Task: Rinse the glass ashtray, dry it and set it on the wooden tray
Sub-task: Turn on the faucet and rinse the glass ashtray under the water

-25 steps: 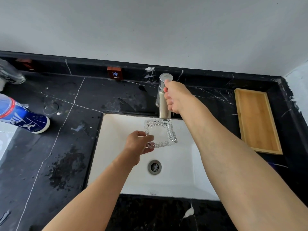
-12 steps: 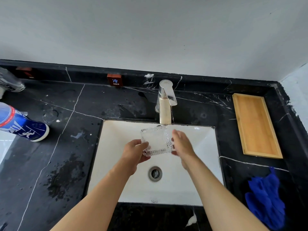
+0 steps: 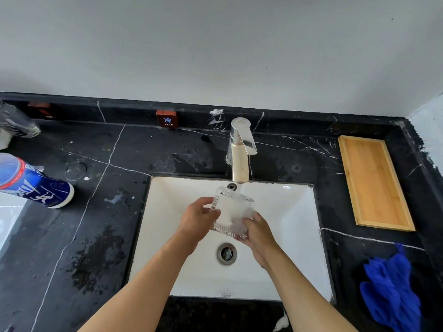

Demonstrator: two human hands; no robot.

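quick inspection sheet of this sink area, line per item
surface: black marble counter with white veins, wet patches and pale specks left of the white sink
job's things: glass ashtray held over the sink below the faucet; wooden tray on the counter at right, nothing on it; blue cloth bunched near the right front
clutter: blue can lying on its side at left; red COLD tag on the backsplash
grippers: left hand and right hand both grip the ashtray
cables: nothing seen
surroundings: plain grey wall
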